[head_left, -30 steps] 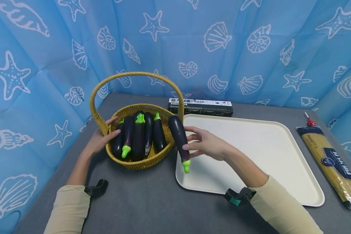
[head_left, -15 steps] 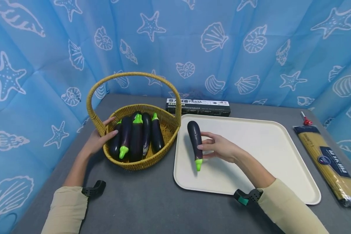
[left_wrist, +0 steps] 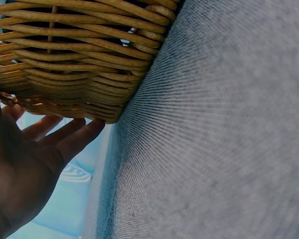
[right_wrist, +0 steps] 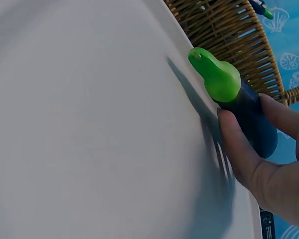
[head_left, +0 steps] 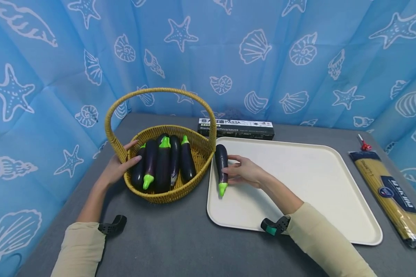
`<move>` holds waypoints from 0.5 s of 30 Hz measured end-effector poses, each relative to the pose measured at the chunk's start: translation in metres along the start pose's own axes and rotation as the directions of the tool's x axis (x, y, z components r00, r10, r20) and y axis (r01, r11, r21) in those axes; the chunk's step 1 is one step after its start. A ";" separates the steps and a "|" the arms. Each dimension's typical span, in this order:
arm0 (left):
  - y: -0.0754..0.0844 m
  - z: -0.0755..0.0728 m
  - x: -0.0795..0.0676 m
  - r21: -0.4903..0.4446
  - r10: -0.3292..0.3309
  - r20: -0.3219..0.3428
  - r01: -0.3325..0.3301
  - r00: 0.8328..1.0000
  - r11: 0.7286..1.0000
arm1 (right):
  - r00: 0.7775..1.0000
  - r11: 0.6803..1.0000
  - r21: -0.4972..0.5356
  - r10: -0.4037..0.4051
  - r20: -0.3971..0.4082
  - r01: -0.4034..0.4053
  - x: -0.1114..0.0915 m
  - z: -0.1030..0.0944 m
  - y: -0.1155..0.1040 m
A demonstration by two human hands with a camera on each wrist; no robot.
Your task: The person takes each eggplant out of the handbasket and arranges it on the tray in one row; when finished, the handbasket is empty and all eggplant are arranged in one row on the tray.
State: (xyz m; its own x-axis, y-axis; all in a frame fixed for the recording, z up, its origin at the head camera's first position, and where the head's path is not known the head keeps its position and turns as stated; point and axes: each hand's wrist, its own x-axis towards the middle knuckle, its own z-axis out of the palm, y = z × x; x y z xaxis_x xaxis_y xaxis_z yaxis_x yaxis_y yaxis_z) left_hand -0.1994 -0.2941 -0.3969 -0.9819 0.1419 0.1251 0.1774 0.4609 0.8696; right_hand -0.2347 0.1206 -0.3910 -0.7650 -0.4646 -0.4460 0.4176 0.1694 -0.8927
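Note:
My right hand holds an eggplant between thumb and fingers, over the left end of a cream tray. Its green stem end points toward me, and the right wrist view shows its shadow on the tray. To the left stands a wicker basket with a tall arched handle, holding several dark eggplants with bright green caps. My left hand grips the left side of the basket's rim, thumb inside and fingers outside. In the left wrist view, the fingertips lie against the woven wall.
Behind the tray lies a black and white pasta box. A packet of spaghetti lies along the tray's right side, with a red-wrapped lollipop beyond it. A blue curtain with shell prints closes off the back of the grey table.
My right hand has carried the eggplant from beside the basket rim out over the tray, then lower and back left toward the tray's left edge. The left hand stays on the basket.

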 end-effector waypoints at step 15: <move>0.013 0.001 -0.004 -0.002 -0.015 0.002 0.015 1.000 1.000 | 0.996 0.972 -0.237 -0.017 -0.092 -0.006 0.002 0.018 -0.008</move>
State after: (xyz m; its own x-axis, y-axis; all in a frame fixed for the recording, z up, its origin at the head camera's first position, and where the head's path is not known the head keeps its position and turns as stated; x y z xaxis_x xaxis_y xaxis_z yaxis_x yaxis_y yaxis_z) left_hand -0.1927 -0.2876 -0.3872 -0.9844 0.1365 0.1110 0.1623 0.4611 0.8724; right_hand -0.2311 0.1028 -0.3839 -0.8138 -0.3852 -0.4352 0.2941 0.3729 -0.8800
